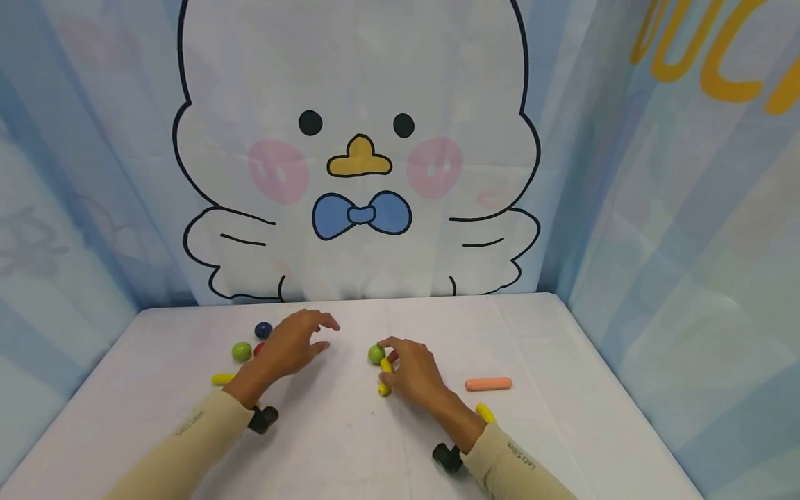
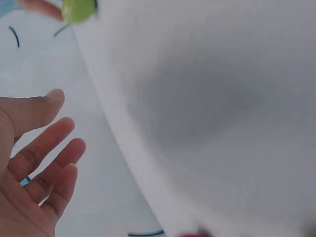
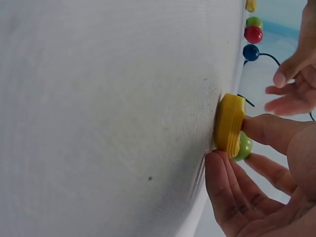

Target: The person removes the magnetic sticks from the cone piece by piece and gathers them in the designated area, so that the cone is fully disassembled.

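Observation:
My right hand (image 1: 415,371) is at the middle of the table, its thumb and fingers around a yellow toy banana (image 3: 229,123). In the right wrist view the thumb presses one side of the banana and the fingertips meet its lower end. Just behind the banana is a green ball (image 1: 376,354), close to the index finger; whether they touch, I cannot tell. My left hand (image 1: 294,344) hovers over the table on the left, fingers apart, holding nothing. Beneath and beside it, a red ball (image 1: 258,349) is partly hidden by the hand.
On the left lie a dark blue ball (image 1: 263,330), another green ball (image 1: 241,351) and a yellow piece (image 1: 222,379) half covered by the forearm. An orange stick (image 1: 488,384) and another yellow piece (image 1: 485,412) lie right. A printed curtain (image 1: 356,264) stands behind the white table (image 1: 350,458).

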Motion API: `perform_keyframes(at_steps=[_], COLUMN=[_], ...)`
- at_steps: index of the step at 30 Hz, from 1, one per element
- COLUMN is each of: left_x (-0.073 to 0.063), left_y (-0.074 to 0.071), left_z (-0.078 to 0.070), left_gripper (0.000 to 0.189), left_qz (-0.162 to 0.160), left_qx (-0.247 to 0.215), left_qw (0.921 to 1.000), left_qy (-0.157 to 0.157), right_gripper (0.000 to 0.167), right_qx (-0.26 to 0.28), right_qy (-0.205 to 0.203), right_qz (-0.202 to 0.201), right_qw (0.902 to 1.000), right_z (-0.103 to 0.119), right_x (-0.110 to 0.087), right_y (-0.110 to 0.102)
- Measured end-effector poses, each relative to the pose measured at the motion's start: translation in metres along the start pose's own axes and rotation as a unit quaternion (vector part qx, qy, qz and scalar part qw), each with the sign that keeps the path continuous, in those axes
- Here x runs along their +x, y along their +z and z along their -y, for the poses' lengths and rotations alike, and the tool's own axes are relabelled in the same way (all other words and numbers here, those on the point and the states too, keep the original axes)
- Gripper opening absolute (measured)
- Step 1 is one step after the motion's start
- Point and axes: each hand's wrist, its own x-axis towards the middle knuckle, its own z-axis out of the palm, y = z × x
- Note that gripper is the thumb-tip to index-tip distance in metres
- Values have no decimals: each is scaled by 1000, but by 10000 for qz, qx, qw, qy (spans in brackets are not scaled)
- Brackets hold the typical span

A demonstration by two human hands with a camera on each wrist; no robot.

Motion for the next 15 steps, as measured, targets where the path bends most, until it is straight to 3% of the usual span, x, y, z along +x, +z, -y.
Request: perform_keyframes(at_steps=[8, 15], left_x=[10, 16], left_y=[40, 54], left_z=[-30, -40], left_gripper=[33, 31], left_qz=[416, 352], left_qx=[-443, -745], left_qw=[9981, 9963], left_qy=[-25, 248], right_gripper=[47, 38], right_qx=[116, 176], right_qy=[-76, -39], right_qz=[94, 174], right_qw=[9999, 9997], right_z=[-3, -3], right_x=[0, 2], right_y=[-1, -4])
